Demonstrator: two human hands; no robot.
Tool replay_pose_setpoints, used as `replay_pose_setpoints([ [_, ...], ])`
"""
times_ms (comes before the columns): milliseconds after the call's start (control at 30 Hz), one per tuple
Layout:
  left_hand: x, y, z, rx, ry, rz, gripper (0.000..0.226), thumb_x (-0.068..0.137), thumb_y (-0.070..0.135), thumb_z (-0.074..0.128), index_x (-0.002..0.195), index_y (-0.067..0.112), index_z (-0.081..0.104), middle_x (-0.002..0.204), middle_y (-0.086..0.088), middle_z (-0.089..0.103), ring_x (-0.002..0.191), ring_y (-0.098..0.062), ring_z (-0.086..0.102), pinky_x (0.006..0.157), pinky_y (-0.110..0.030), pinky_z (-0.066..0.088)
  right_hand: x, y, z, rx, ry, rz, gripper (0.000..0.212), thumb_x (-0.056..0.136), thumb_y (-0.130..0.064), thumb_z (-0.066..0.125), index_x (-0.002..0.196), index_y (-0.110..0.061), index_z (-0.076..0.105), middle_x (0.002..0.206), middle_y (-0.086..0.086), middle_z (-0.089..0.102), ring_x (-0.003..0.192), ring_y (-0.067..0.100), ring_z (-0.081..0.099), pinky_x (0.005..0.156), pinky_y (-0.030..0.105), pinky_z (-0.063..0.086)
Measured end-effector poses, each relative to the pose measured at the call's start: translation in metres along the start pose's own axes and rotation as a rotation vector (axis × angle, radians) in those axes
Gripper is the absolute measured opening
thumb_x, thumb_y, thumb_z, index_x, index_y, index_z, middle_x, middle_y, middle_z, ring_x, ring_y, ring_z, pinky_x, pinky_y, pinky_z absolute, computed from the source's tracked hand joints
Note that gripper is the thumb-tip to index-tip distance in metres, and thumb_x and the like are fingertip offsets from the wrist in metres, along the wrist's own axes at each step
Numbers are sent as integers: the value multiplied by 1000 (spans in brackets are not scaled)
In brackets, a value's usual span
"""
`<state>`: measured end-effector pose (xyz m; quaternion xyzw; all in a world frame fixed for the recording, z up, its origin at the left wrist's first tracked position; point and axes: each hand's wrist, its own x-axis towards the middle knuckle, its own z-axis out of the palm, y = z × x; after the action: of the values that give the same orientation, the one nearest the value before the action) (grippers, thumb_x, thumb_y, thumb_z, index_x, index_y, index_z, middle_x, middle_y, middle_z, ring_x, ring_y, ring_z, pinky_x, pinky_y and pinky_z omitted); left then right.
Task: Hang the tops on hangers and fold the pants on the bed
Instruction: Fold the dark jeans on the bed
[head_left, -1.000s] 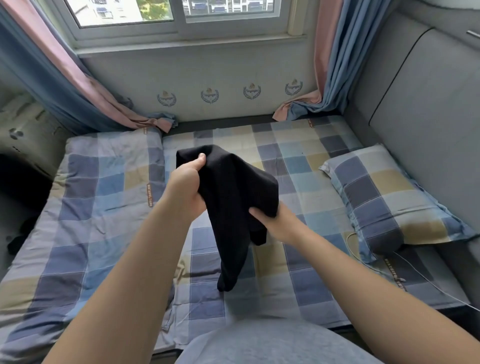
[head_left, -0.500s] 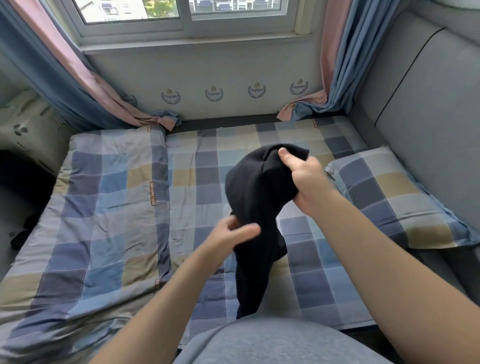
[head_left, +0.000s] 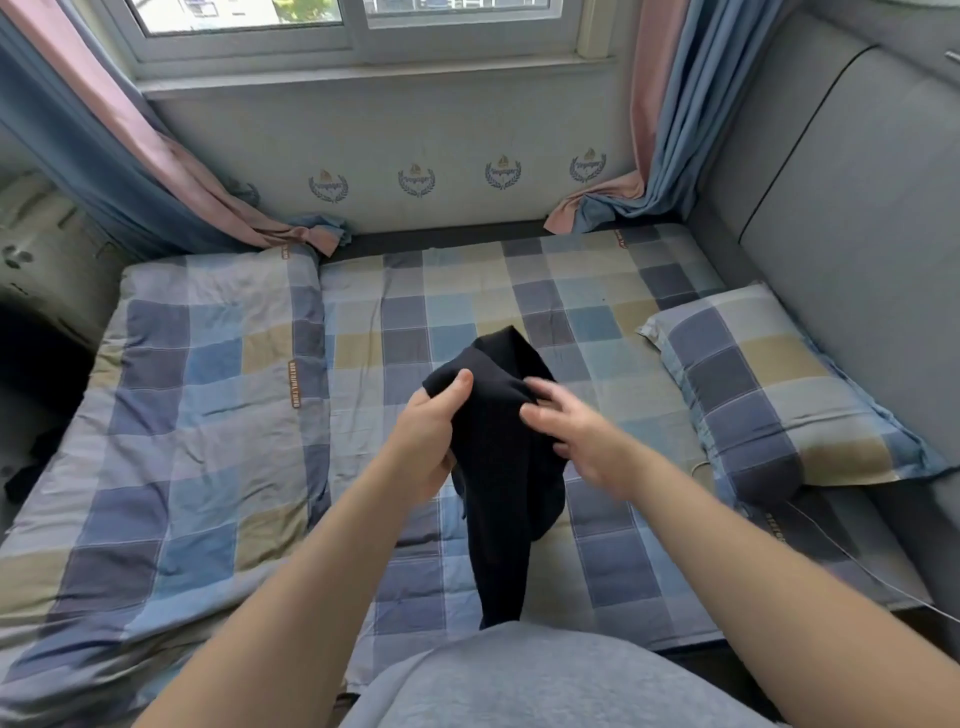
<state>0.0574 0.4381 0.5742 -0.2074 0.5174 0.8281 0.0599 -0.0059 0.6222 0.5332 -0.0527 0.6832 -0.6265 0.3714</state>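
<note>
We see the left hand (head_left: 428, 434) with fingers clamped on the black garment (head_left: 498, 467) above the bed (head_left: 218, 415). The right hand (head_left: 576, 441) touches it; its fingers are blurred, so we cannot tell their state.

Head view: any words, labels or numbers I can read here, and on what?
Too blurred to read: letters on the brown tag of the checked quilt.
Too small to read: lettering in the crests on the wall.
No text on the black garment.
</note>
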Motion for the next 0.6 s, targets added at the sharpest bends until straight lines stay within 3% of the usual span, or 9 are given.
replay_pose_setpoints([
  [67,-1,10,7,-29,9,0,21,102,29,56,111,13,65,98,-6,78,90,-20,75,66,-29,60,-4,26,8,-93,-74,47,83,61,-62,87,133,-47,50,126,-19,65,117,5,62,102,32,44],
  [133,0,17,8,-27,29,-4,23,100,32,59,114,14,64,99,-4,78,94,-22,75,70,-32,62,-5,45,14,-200,-46,89,74,66,-56,86,130,-49,51,128,-17,64,120,10,60,106,38,47],
  [233,2,19,5,-62,61,-2,30,100,33,58,121,11,60,110,-9,76,105,-27,72,78,-37,61,0,57,14,-258,80,46,22,91,-35,71,110,-43,63,116,-15,70,113,12,64,105,44,49],
  [267,2,19,3,-88,61,6,33,101,33,56,124,10,59,115,-11,74,108,-28,70,78,-38,60,1,56,12,-249,106,28,14,95,-30,67,106,-39,65,111,-13,72,109,12,66,103,44,51],
  [400,4,12,-8,5,-58,120,35,93,37,65,124,20,60,121,-3,72,113,-22,69,90,-36,58,3,36,10,-121,229,-70,15,97,-30,65,109,-23,70,107,-3,74,107,21,69,90,35,57],
  [533,-3,-10,-8,377,-53,185,35,82,29,81,111,31,62,97,19,75,94,0,71,72,-16,55,4,-4,11,-12,332,-197,19,95,-25,69,106,-11,73,100,7,76,99,25,72,83,36,60],
  [600,-5,-26,-6,462,-50,188,47,76,31,87,112,35,57,101,21,72,94,10,66,69,-8,52,3,-22,12,-4,345,-219,18,95,-26,69,102,-10,74,96,7,77,95,25,73,82,40,61],
])
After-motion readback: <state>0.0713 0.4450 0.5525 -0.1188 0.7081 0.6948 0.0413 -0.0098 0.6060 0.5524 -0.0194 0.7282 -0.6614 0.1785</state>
